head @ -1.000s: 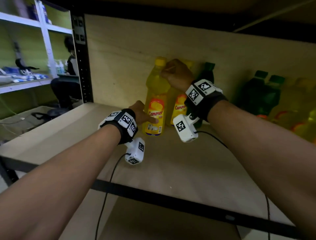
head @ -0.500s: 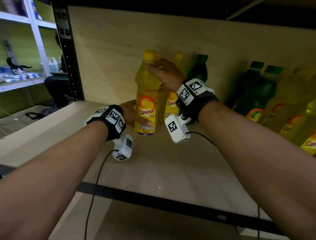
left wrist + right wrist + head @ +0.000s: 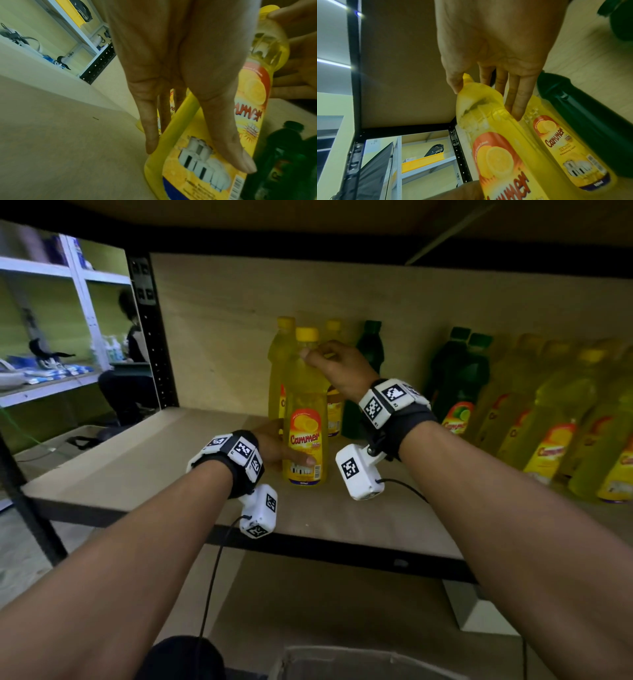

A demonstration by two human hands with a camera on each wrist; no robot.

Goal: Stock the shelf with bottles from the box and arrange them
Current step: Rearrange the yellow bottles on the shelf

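A: So where is the front yellow bottle (image 3: 306, 419) at this moment?

B: Upright on the shelf (image 3: 144, 453), just in front of two more yellow bottles (image 3: 279, 361) and a dark green bottle (image 3: 368, 350) standing against the back panel.

A: And the hands?

B: Both are on it. The left hand (image 3: 274, 445) is low at the label, thumb lying across the front near the barcode, the other fingers (image 3: 150, 128) reaching round the far side. They look fairly straight from the left wrist view, yet they wrap the body between thumb and fingers.

A: The right hand (image 3: 337, 368)?

B: Up at the neck, just under the yellow cap. The thumb sits on one side of the neck and the fingers (image 3: 518, 94) run down the other side, close together, so the neck is pinched between them.

A: Is the bottle's base on the board or lifted?

B: From the head view it seems to rest on the board, though I cannot be sure; the base is blurred in the wrist views.

A: Anything else around?

B: Further right along the shelf, a pair of green bottles (image 3: 460, 371) and then a row of yellow ones (image 3: 555, 422), well apart from the hands. Below the shelf edge, the rim of a cardboard box (image 3: 342, 659) shows
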